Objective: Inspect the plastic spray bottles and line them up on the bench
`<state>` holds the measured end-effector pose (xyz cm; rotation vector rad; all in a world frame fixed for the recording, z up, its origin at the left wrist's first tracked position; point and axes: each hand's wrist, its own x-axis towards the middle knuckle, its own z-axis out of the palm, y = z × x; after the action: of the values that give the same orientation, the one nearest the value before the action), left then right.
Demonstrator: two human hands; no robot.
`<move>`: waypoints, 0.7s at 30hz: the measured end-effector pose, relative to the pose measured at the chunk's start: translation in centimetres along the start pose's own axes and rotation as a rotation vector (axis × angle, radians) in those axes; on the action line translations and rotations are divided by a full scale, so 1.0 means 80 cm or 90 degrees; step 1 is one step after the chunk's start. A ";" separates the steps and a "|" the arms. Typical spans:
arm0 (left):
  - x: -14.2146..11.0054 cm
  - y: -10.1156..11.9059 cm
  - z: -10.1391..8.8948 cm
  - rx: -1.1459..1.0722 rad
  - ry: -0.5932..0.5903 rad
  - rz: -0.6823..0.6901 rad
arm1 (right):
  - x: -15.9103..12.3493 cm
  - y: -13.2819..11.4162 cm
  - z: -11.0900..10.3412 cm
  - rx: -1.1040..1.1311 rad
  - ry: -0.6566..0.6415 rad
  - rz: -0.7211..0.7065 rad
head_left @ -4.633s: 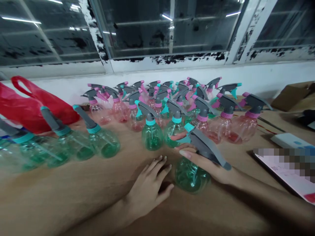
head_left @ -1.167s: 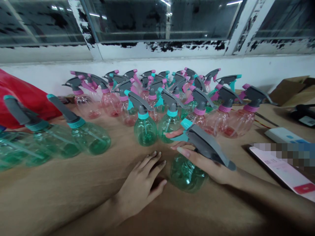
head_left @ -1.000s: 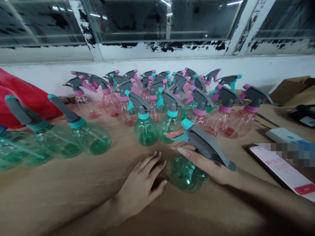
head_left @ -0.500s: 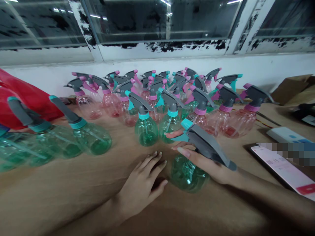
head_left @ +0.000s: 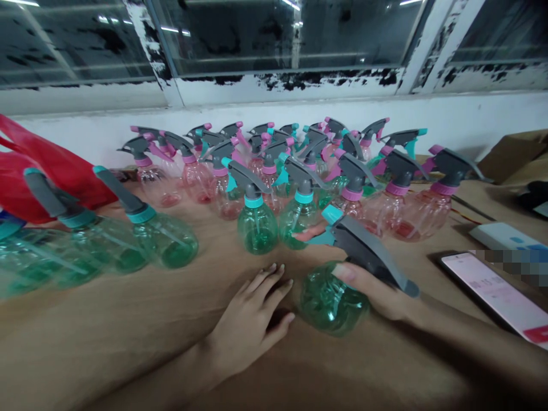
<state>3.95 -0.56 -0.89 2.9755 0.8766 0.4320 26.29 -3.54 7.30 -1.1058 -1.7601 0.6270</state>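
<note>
While the left hand [head_left: 252,319] lies palm down on the brown surface [head_left: 141,348], its grip loose, fingers slightly apart, the right hand [head_left: 381,294] has its grip clamped around the neck of a green spray bottle [head_left: 331,308]. Index finger at the teal trigger, thumb on the near side. Bottle just right of the left hand's fingertips; cannot tell whether its base touches down. Beyond: two standing green bottles [head_left: 257,231], then pink-collared bottles [head_left: 396,214]. Phone [head_left: 488,285] to the right.
</note>
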 end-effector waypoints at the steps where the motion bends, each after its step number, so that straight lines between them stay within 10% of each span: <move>1: 0.000 0.000 0.000 0.002 0.003 0.001 | 0.000 0.000 -0.001 0.006 -0.006 0.001; 21: 0.002 0.001 -0.003 -0.015 -0.002 -0.022 | 0.001 0.012 0.007 0.042 0.036 0.083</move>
<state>4.03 -0.55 -0.60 2.9342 0.9139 0.4328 26.17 -3.03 6.35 -1.1875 -1.6180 0.7217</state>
